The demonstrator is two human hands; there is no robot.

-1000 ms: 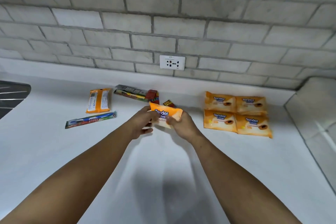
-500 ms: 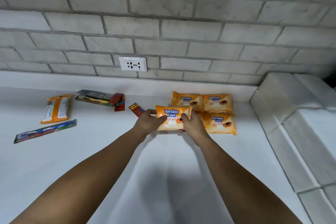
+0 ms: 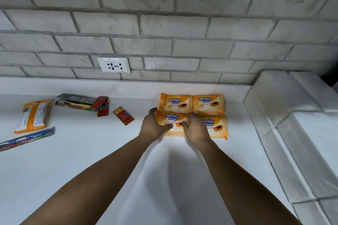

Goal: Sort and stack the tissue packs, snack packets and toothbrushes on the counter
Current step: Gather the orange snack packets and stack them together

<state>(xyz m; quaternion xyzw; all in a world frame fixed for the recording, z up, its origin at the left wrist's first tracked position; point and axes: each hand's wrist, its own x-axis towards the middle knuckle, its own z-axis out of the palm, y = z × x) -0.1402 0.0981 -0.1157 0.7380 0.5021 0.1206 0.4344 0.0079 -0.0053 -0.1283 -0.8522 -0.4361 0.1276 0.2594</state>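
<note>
— Fingers [image 3: 153, 113] of our left hand [image 3: 153, 128] curl round the left end of a tissue pack [image 3: 173, 119]; our right hand [image 3: 196, 129] grips its right end. We hold it low, toward the counter's [image 3: 91, 151] back right corner.
— So we are mid-stack on the tissues. It looks set on a lower pack [image 3: 173, 134], the front left of a block of four.
— Next, we reckon: square it to the one beneath and let go without shifting the neighbours. After that, the face-down orange pack [image 3: 33, 115] by the left edge wants fetching.
— What can we read?
— Nearest, the packaged toothbrush [image 3: 27, 139] at the left edge is too blurred. Ours says "Tender Love"; the front right pack [image 3: 215, 126] shows "nder Love". The red snack packet [image 3: 123, 116] reads "TRIP". Both back packs [image 3: 175, 103] say "Tender Love". Print on the bundle [image 3: 75, 101] by the back edge we cannot make out.
</note>
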